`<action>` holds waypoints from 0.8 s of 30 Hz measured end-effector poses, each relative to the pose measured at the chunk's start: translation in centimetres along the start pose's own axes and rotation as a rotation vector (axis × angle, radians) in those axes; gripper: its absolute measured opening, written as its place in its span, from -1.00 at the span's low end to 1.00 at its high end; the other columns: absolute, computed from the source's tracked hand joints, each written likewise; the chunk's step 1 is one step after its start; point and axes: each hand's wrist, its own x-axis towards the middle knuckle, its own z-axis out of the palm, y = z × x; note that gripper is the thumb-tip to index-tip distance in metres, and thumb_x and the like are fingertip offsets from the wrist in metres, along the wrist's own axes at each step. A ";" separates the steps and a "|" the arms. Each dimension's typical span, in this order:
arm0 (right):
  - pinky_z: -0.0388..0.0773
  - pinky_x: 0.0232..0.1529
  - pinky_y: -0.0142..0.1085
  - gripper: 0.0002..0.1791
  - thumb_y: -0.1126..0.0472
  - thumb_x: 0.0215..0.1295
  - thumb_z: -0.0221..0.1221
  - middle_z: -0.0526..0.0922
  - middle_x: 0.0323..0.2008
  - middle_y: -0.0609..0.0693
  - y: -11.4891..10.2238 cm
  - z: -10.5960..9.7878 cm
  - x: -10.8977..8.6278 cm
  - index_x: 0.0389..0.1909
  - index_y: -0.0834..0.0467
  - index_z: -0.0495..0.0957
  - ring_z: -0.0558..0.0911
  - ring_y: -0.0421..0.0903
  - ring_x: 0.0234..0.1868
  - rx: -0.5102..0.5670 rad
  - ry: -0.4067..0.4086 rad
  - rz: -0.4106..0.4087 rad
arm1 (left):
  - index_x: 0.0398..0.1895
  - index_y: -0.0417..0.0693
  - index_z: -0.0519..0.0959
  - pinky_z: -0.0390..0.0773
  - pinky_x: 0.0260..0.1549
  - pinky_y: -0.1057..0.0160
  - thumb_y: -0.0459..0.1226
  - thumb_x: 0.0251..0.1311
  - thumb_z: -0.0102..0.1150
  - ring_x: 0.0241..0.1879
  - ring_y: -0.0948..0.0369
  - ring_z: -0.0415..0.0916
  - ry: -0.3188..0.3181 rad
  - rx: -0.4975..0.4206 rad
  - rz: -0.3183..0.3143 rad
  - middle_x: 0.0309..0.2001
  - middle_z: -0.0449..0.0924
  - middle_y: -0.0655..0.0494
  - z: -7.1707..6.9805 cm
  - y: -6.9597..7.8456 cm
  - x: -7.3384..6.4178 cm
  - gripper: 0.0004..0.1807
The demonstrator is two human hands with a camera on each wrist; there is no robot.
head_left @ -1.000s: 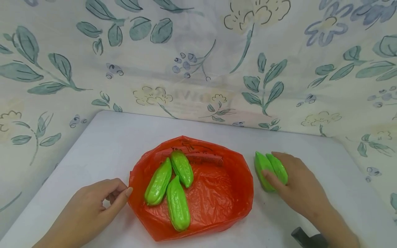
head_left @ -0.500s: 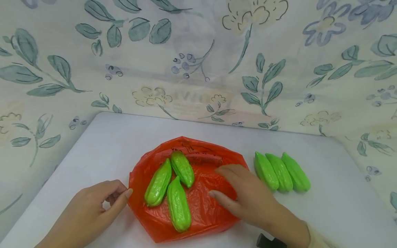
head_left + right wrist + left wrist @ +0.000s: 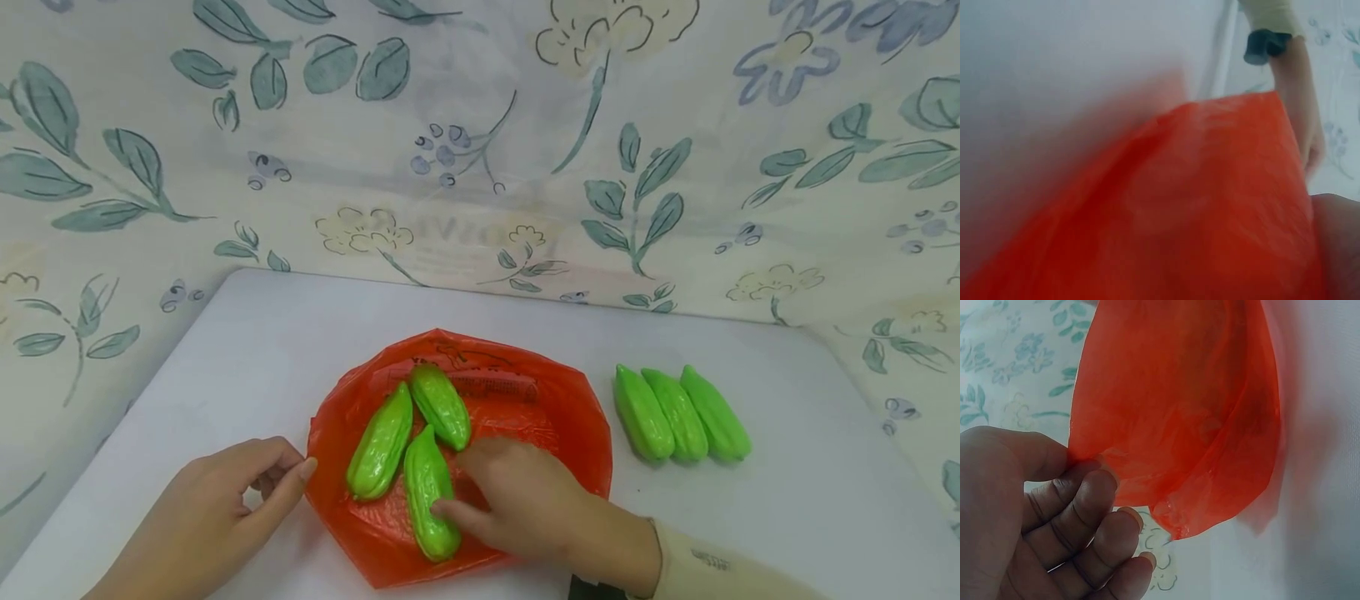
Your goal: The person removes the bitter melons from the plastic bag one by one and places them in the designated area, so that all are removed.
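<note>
An open red plastic bag stands on the table with its rim rolled wide. Inside it lie three green bitter melons, one at the left, one at the back and one in front. With thumb and forefinger my left hand pinches the bag's left rim; in the left wrist view its other fingers are loosely curled beside the red film. My right hand reaches into the bag, thumb across the front melon and fingers bent down beside it. Those fingertips are hidden, so I cannot tell whether they grip it.
Three more green bitter melons lie side by side on the white table, right of the bag. A flower-patterned cloth hangs behind the table. In the right wrist view the bag's outside fills most of the picture.
My right hand has left the melons on the right and moved left into the bag, to the front melon. The left hand keeps its pinch on the rim.
</note>
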 end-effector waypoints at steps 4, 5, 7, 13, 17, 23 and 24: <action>0.47 -0.44 -0.44 -0.64 -0.26 0.38 0.30 0.47 -0.55 -0.26 -0.5 0.6 0.5 -0.22 -0.05 0.60 0.46 -0.32 -0.44 0.012 -0.049 0.049 | -0.29 0.28 0.61 0.54 -0.43 0.36 -0.15 0.35 0.39 -0.41 0.43 0.40 0.025 0.003 0.023 -0.47 0.45 0.53 0.0 0.0 0.0 -0.88; 0.47 -0.44 -0.44 -0.63 -0.26 0.38 0.30 0.46 -0.55 -0.26 -0.6 0.7 0.6 -0.20 -0.03 0.60 0.46 -0.33 -0.44 0.014 -0.055 0.052 | -0.30 0.29 0.61 0.54 -0.43 0.36 -0.16 0.34 0.40 -0.41 0.44 0.40 0.035 0.003 0.032 -0.47 0.45 0.54 0.0 0.0 0.0 -0.87; 0.47 -0.43 -0.43 -0.61 -0.27 0.39 0.29 0.46 -0.56 -0.26 -0.7 0.8 0.8 -0.19 -0.03 0.60 0.47 -0.33 -0.45 0.019 -0.068 0.060 | -0.30 0.29 0.61 0.53 -0.44 0.36 -0.17 0.33 0.40 -0.42 0.44 0.39 0.046 0.003 0.041 -0.47 0.45 0.55 0.0 -0.1 0.0 -0.86; 0.46 -0.47 -0.41 -0.51 -0.41 0.38 0.19 0.46 -0.64 -0.22 -1.4 0.7 1.1 -0.40 -0.07 0.49 0.47 -0.31 -0.53 -0.022 -0.106 0.089 | -0.32 0.32 0.60 0.52 -0.45 0.36 -0.20 0.32 0.41 -0.41 0.45 0.40 0.079 -0.002 0.062 -0.47 0.45 0.57 0.0 -0.2 -0.1 -0.82; 0.46 -0.48 -0.39 -0.47 -0.42 0.36 0.20 0.45 -0.65 -0.20 -1.8 0.7 1.3 -0.43 -0.04 0.49 0.47 -0.29 -0.55 -0.075 -0.113 0.099 | -0.34 0.35 0.58 0.49 -0.47 0.37 -0.24 0.29 0.43 -0.42 0.47 0.39 0.121 -0.007 0.094 -0.48 0.42 0.61 0.1 -0.2 -0.1 -0.77; 0.48 -0.48 -0.39 -0.57 -0.24 0.38 0.30 0.46 -0.57 -0.22 -1.7 0.6 1.3 -0.27 0.07 0.58 0.48 -0.28 -0.50 -0.068 -0.114 0.103 | -0.33 0.32 0.59 0.48 -0.47 0.37 -0.21 0.31 0.42 -0.42 0.46 0.39 0.100 -0.007 0.078 -0.48 0.44 0.58 0.1 -0.1 -0.1 -0.81; 0.48 -0.48 -0.39 -0.59 -0.21 0.38 0.31 0.47 -0.57 -0.21 -1.6 0.6 1.2 -0.25 0.07 0.59 0.48 -0.28 -0.50 -0.054 -0.119 0.111 | -0.33 0.31 0.59 0.49 -0.47 0.37 -0.20 0.32 0.41 -0.42 0.46 0.39 0.093 -0.007 0.073 -0.47 0.44 0.57 0.1 0.0 -0.1 -0.82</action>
